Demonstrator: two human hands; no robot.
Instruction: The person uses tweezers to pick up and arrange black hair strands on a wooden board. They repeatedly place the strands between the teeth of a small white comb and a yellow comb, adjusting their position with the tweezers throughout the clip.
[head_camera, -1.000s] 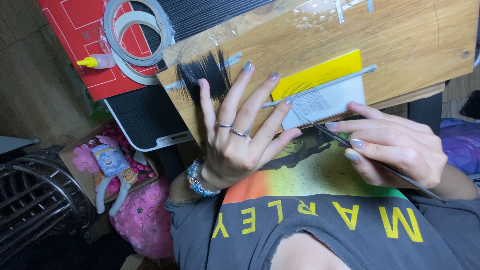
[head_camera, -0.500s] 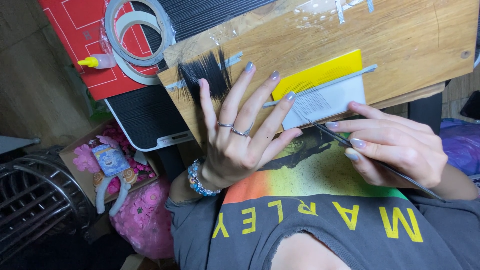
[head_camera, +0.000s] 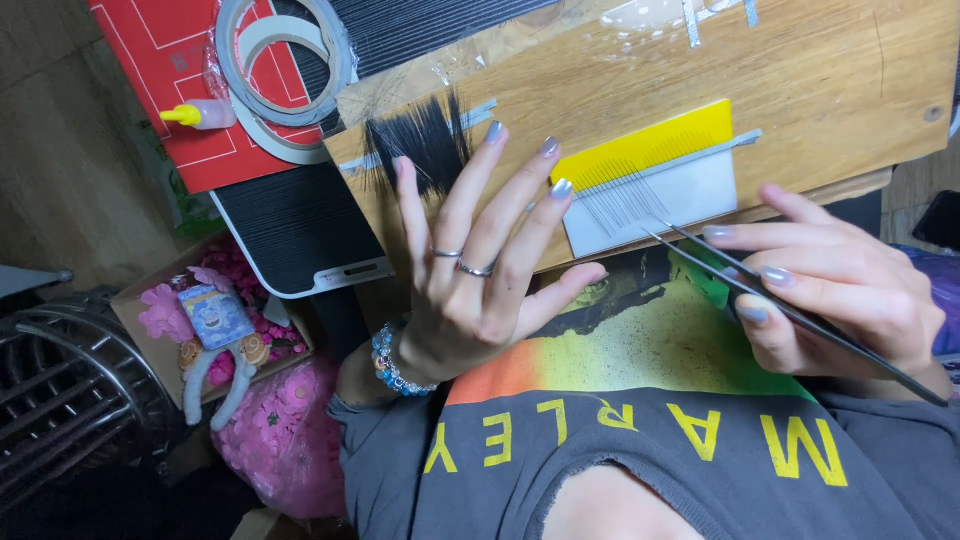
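Tweezers (head_camera: 800, 312), long, thin and dark, lie pinched in the grip of the right hand (head_camera: 835, 295), thumb and fingers closed around them, their tips pointing at a row of fine dark hair strands (head_camera: 622, 195) laid across a yellow strip (head_camera: 650, 148) and a white card (head_camera: 690, 195) on a wooden board (head_camera: 800, 70). The left hand (head_camera: 480, 280) is raised with its fingers spread apart, holding nothing, its fingertips just over the board beside a black tuft of hair (head_camera: 420, 140) taped to the board's edge. Further left, rolls of tape (head_camera: 285, 75) and a small glue bottle (head_camera: 200, 115) rest on a red mat (head_camera: 160, 60) on the desk (head_camera: 290, 230). Below, a box of pink flowers (head_camera: 215, 320) sits on the floor.
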